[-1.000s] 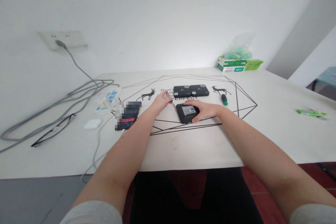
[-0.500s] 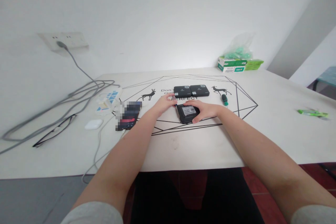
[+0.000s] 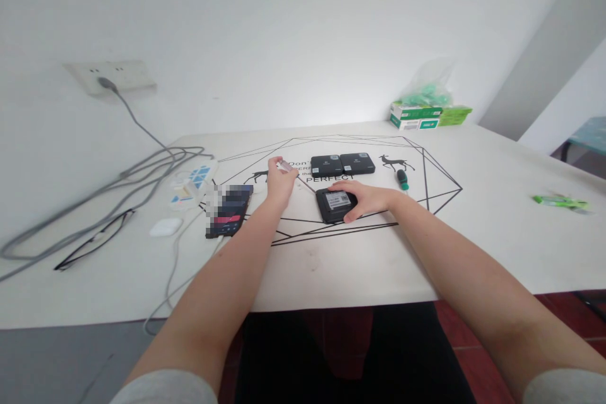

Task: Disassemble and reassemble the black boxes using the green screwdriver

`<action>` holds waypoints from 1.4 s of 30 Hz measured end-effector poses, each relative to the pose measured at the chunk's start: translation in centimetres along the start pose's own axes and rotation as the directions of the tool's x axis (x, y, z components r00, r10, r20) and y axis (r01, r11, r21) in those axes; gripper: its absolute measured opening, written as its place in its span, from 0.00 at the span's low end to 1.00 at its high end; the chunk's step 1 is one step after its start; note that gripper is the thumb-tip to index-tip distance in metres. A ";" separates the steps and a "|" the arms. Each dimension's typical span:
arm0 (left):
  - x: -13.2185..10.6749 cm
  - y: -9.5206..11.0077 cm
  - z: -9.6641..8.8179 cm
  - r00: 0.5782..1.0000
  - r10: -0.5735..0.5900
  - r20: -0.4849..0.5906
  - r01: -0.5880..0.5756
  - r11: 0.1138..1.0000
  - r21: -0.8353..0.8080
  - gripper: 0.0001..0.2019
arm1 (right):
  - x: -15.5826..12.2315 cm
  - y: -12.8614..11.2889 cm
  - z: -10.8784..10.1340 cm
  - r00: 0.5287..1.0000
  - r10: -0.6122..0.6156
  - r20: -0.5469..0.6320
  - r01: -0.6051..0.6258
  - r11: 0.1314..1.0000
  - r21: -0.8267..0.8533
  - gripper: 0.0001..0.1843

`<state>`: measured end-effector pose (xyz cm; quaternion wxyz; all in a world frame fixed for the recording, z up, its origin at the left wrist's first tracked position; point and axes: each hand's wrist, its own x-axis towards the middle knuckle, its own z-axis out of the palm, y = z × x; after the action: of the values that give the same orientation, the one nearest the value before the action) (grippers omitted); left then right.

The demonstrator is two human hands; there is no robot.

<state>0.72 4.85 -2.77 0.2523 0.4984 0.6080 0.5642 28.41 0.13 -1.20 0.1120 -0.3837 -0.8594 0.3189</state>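
A small black device (image 3: pixel 335 205) with a white label lies on the white table (image 3: pixel 331 259). My right hand (image 3: pixel 362 197) rests on its right side, fingers curled around its edge. My left hand (image 3: pixel 280 178) is closed on a thin screwdriver (image 3: pixel 294 174) with a clear handle; its tip points toward the device's upper left corner. Two more black devices (image 3: pixel 343 164) lie side by side just behind.
A green-handled screwdriver (image 3: pixel 402 178) lies right of the devices. A phone (image 3: pixel 230 209), white earbud case (image 3: pixel 165 226), glasses (image 3: pixel 89 240), power strip (image 3: pixel 192 183) and grey cables (image 3: pixel 95 192) sit left. Green boxes (image 3: pixel 426 115) stand at the back; a green packet (image 3: pixel 561 201) lies far right.
My left hand has drawn back to the left and up with the screwdriver, away from the device's corner. My right hand stays on the device.
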 end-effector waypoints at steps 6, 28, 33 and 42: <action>-2.0 2.5 -0.9 0.988 0.153 -0.015 -0.150 0.982 0.118 0.30 | 0.2 0.5 0.2 0.999 -0.027 -0.023 0.027 1.000 -0.007 0.59; -4.9 4.9 0.2 0.933 0.352 0.067 -0.313 0.891 -0.328 0.13 | 0.3 0.8 0.5 0.997 -0.043 -0.058 0.041 0.999 -0.020 0.59; -3.0 3.8 0.1 0.992 0.125 0.030 -0.098 0.889 -0.448 0.15 | 0.4 0.9 0.6 0.996 -0.041 -0.078 0.038 0.998 -0.049 0.60; -1.0 1.8 0.3 0.987 -0.158 0.037 0.150 0.803 -0.577 0.18 | 1.1 -0.2 2.1 0.983 -0.068 -0.170 0.062 0.997 -0.042 0.61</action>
<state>1.89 3.83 -1.45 0.4326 0.3439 0.4481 0.7027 26.65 -0.16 -2.80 0.1889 -0.3834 -0.8642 0.2653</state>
